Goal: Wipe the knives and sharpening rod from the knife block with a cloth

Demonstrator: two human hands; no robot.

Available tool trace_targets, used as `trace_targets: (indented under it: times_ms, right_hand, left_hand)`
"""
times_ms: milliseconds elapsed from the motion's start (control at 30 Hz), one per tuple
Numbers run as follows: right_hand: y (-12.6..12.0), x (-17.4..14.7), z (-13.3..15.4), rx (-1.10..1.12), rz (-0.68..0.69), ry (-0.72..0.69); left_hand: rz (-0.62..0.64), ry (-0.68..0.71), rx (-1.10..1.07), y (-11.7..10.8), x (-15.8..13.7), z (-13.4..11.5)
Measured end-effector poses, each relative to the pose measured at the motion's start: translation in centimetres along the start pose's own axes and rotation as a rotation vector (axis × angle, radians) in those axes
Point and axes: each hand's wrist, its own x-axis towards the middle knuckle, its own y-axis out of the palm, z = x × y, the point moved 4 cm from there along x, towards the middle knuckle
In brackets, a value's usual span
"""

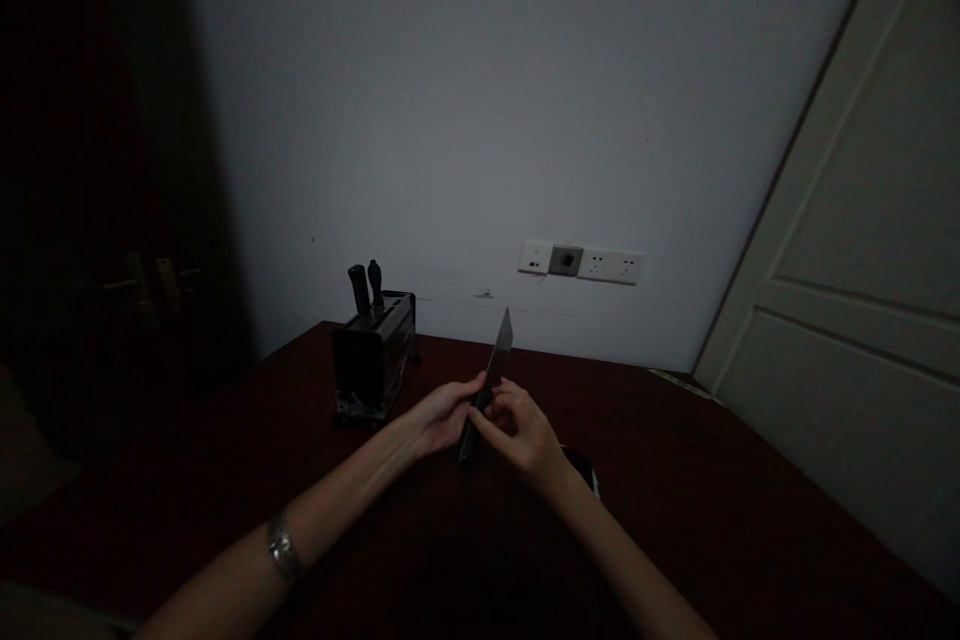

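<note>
Above the table, a kitchen knife (501,348) with a dark handle is held between both hands, its blade pointing up and away. My left hand (448,416) supports it from the left, thumb along the base of the blade. From the right, my right hand (525,435) pinches the handle near the blade. The knife's handle end sticks out below the fingers. Left of the hands stands a black knife block (373,355), with dark handles rising from its top.
The dark red table (660,480) reaches to a pale wall. A dark object with a light edge (583,472) lies partly hidden behind my right wrist. Wall sockets (581,262) sit above the table's far edge. A white door (847,320) stands at right; the left side is very dark.
</note>
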Motion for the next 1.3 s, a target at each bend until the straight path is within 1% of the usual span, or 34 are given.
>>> trace_targets:
  times_ms: [100, 167, 200, 267, 367, 467, 533, 700, 800, 900, 967, 1067, 1300]
  right_hand:
    - [-0.7, 0.7, 0.8, -0.13, 0.042, -0.114]
    - [-1.2, 1.1, 1.3, -0.209, 0.117, -0.18]
    - [-1.5, 1.2, 1.5, -0.236, 0.16, -0.189]
    - [-2.4, 1.0, 1.4, -0.263, 0.221, -0.15]
    - [-4.0, 0.1, 0.5, -0.262, 0.217, -0.041]
    - [-5.2, -1.5, -0.8, -0.263, 0.215, 0.043]
    - [-5.6, -2.6, -1.7, -0.267, 0.248, 0.077]
    - [-5.2, -5.6, -3.5, -0.249, 0.422, 0.138]
    - [-4.4, -7.6, -4.2, -0.215, 0.525, 0.182]
    - [-3.7, -9.6, -4.8, -0.206, 0.596, 0.251]
    - [-3.4, -10.8, -5.3, -0.199, 0.616, 0.295]
    - [-3.0, -12.3, -5.9, -0.186, 0.602, 0.322]
    - [-2.6, -14.2, -7.2, -0.133, 0.538, 0.277]
  left_hand:
    - [0.002, 0.066, 0.045, 0.3, 0.0, -0.5]
    - [-0.009, 0.104, 0.074, 0.5, -0.2, -1.1]
    - [-0.004, 0.113, 0.086, 0.6, -0.3, -1.4]
    - [0.033, 0.102, 0.105, 1.0, -0.5, -2.0]
    - [0.075, 0.084, 0.095, 1.2, -0.7, -2.8]
    - [0.083, 0.074, 0.005, 0.9, -0.4, -3.1]
    - [0.113, 0.048, -0.088, 0.6, -0.1, -2.8]
    - [0.157, 0.005, -0.272, -0.1, 0.7, -1.6]
    - [0.183, 0.044, -0.332, -0.6, 1.0, -1.0]
    - [0.205, 0.09, -0.359, -1.4, 1.3, -0.3]
    - [0.212, 0.107, -0.381, -1.9, 1.4, 0.3]
    - [0.214, 0.121, -0.413, -2.6, 1.5, 1.3]
    - [0.203, 0.077, -0.453, -3.5, 1.9, 2.9]
